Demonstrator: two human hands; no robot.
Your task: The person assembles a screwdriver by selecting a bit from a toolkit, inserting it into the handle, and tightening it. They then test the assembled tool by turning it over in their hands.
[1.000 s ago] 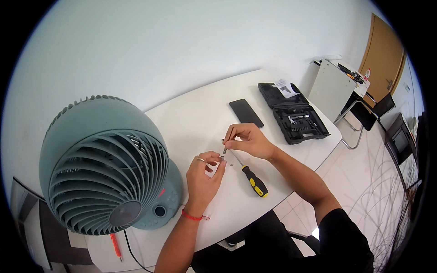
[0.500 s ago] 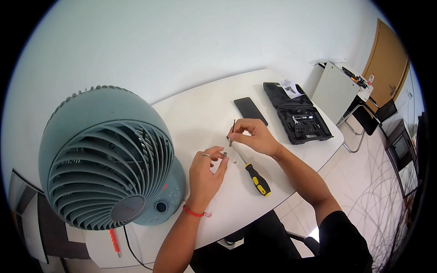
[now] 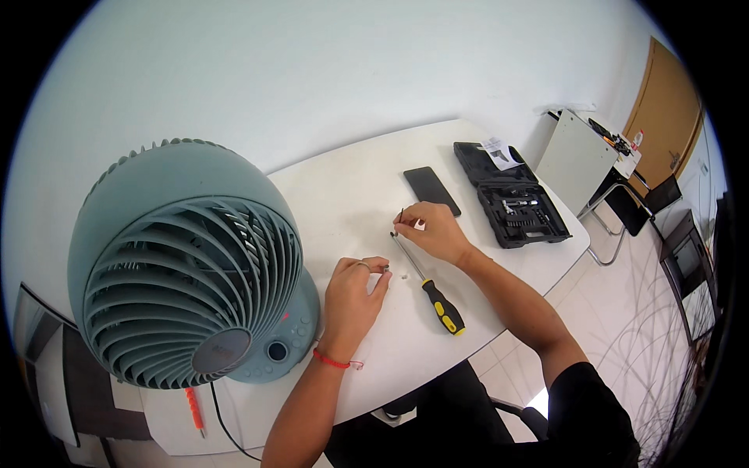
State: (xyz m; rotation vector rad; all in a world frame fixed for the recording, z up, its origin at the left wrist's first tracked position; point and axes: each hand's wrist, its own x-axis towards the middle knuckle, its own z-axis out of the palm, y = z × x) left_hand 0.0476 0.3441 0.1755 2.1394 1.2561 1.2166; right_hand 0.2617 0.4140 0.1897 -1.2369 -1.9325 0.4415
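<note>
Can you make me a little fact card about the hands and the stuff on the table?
Left hand: pinching a small metal piece
Right hand: holding a thin dark piece
Screwdriver: black-and-yellow handle, lying on the table
Tiny bit: between left fingertips and screwdriver; too small to identify
Fan: big, blue-green, at the left
Tool case: black, open, paper on its lid
Phone: black, beside the case

Piece (image 3: pixel 386 268) in left hand (image 3: pixel 353 300), silvery; screwdriver (image 3: pixel 442 307), black handle with yellow patches; fan (image 3: pixel 175 183), grey-green; tabletop (image 3: pixel 343 210), white; phone (image 3: pixel 431 191), black; tool case (image 3: pixel 472 162), black; bracelet (image 3: pixel 331 359), red; slim tool (image 3: pixel 193 407) near tabletop's front-left corner, orange-red.
</note>
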